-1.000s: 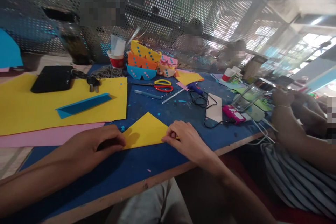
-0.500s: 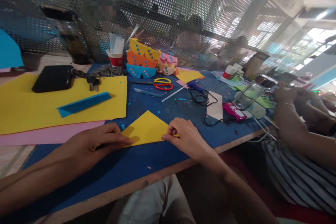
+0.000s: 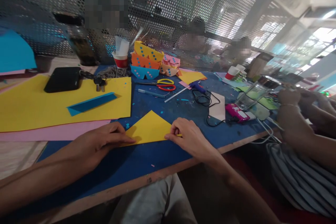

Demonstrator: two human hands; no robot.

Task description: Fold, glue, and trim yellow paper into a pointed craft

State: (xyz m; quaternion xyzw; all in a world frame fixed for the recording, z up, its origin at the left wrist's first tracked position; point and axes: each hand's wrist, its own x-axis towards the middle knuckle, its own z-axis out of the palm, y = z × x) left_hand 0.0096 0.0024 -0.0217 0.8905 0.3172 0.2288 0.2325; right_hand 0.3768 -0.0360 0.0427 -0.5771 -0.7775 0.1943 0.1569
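Observation:
A yellow paper folded into a triangle [image 3: 150, 128] lies on the blue table top [image 3: 147, 161] in front of me. My left hand [image 3: 101, 142] presses its fingertips flat on the triangle's left corner. My right hand [image 3: 187, 137] pinches the right corner, fingers curled on the paper's edge. Both forearms rest over the table's near edge.
Large yellow sheet [image 3: 34, 106] with a blue folded strip [image 3: 90, 102] and a black case [image 3: 63, 79] at the left, pink sheet [image 3: 55, 133] under it. Scissors [image 3: 162, 84], pen [image 3: 151, 93], glue gun with cable [image 3: 199, 92], paper crowns [image 3: 145, 61], red cup [image 3: 121, 60] beyond. Another person's arms [image 3: 296, 126] at the right.
My left fingers have slid right along the triangle's lower edge, from curled at the corner to stretched flat. The right hand keeps its pinch.

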